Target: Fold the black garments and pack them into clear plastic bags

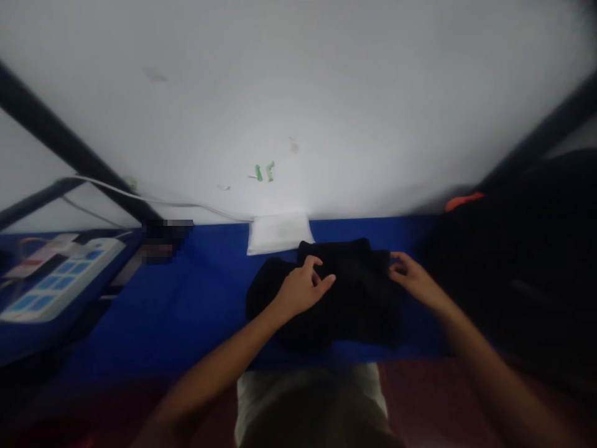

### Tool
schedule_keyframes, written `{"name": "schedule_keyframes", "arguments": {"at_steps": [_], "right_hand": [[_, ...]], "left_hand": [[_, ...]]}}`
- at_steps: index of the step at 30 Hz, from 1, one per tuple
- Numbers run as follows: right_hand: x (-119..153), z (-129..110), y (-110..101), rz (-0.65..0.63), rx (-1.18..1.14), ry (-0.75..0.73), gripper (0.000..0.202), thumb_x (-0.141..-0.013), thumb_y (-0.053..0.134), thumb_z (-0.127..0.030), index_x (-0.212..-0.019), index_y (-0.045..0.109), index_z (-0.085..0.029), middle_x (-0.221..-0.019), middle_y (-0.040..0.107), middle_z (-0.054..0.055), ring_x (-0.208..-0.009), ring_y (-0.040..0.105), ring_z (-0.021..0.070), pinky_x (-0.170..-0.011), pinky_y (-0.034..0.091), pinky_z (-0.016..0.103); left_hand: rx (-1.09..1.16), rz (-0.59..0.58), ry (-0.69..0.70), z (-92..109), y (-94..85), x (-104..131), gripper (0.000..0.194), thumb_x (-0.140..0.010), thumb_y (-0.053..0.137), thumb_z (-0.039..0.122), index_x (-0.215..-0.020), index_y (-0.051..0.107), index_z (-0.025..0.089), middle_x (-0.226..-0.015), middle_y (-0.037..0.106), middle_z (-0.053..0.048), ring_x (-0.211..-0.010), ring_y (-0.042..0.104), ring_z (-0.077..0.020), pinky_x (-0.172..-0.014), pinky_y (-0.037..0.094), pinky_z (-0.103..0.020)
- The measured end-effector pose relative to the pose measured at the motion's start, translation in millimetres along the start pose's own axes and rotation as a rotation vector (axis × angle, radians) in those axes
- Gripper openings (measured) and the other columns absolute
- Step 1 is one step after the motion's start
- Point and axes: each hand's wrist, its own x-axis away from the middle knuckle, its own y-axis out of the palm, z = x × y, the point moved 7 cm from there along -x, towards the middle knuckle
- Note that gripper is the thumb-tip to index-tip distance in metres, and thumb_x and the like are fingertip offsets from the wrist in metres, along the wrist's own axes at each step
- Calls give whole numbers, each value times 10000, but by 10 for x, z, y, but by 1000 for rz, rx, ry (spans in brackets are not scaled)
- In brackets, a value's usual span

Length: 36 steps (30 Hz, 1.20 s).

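A dark, crumpled cloth (357,305) lies on the blue tabletop (186,292) in front of me. My left hand (305,287) is over its left half, with thumb and forefinger apart and no cloth seen between them. At the cloth's upper right corner, my right hand (410,277) has its thumb and fingers pinched on the dark edge. Folds in the cloth are hard to make out in the dim light. Just behind the cloth lies a flat white packet (280,231).
A white power strip (65,280) with blue sockets stands at the left, and a white cable (163,202) runs along the wall. A large dark mass (522,267) with an orange piece (464,201) fills the right side. Dark frame bars slant at both sides.
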Motion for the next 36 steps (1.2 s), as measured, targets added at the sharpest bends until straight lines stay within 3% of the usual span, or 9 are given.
{"name": "schedule_keyframes", "arguments": {"at_steps": [7,11,14,18,22,25,28,32,36], "right_hand": [[-16,-60,-57,-14,494,-253,311,-850,499,-313,-1142,558,-221,-997,695,86,-888,675,256,-799,526,409],[13,-263,-175,170,612,-331,282,-891,466,-317,-1109,604,-204,-1077,676,121,-1009,653,296,-912,502,487],[76,-587,-168,238,571,-424,382,-879,553,-420,-1198,587,-213,-1161,650,122,-1100,617,306,-973,475,500],[37,-967,170,-172,380,-469,741,-706,783,-420,-1370,488,-273,-1371,554,92,-1250,527,309,-1067,402,475],[-73,-940,538,-663,65,-244,733,-581,863,-312,-1260,604,-221,-1130,702,53,-1027,660,274,-924,518,410],[-105,-753,715,-818,-170,-4,563,-573,852,-245,-1104,680,-168,-918,745,24,-847,700,227,-804,561,358],[-73,-614,829,-808,-370,140,521,-551,850,-201,-1044,693,-144,-864,752,33,-786,711,209,-746,569,313],[1,-503,908,-660,-539,249,502,-558,847,-176,-1031,681,-152,-877,758,44,-775,722,198,-717,582,284],[45,-442,905,-475,-595,280,500,-563,850,-138,-1024,660,-179,-918,756,35,-787,729,189,-706,595,262]], "left_hand": [[21,-67,-77,66,258,-217,664,-809,561,653,-1291,408,223,-834,681,-16,-825,672,-237,-737,479,-335],[53,-115,-10,79,343,-256,598,-799,632,364,-1315,379,198,-867,640,-23,-764,646,-204,-700,489,-315],[207,-101,171,269,322,-180,565,-793,563,176,-1322,366,205,-926,628,-26,-776,635,-167,-742,504,-300],[313,-23,457,665,148,13,529,-825,545,152,-1328,399,227,-1078,623,-65,-940,630,-193,-858,507,-337],[386,167,588,866,-116,120,406,-876,569,211,-1268,462,222,-1212,582,-103,-1043,603,-211,-915,496,-353],[447,373,488,753,-295,99,316,-903,576,258,-1205,491,222,-1171,583,-87,-1011,602,-190,-917,490,-339],[515,450,325,544,-339,28,318,-919,571,293,-1212,465,228,-1039,607,-59,-932,612,-172,-865,503,-321],[479,409,211,291,-359,-125,309,-922,561,340,-1195,475,223,-946,627,-34,-853,620,-157,-779,507,-283],[142,277,256,-13,-586,-366,239,-957,469,392,-1016,585,192,-927,646,-38,-820,613,-157,-716,497,-264]]}}
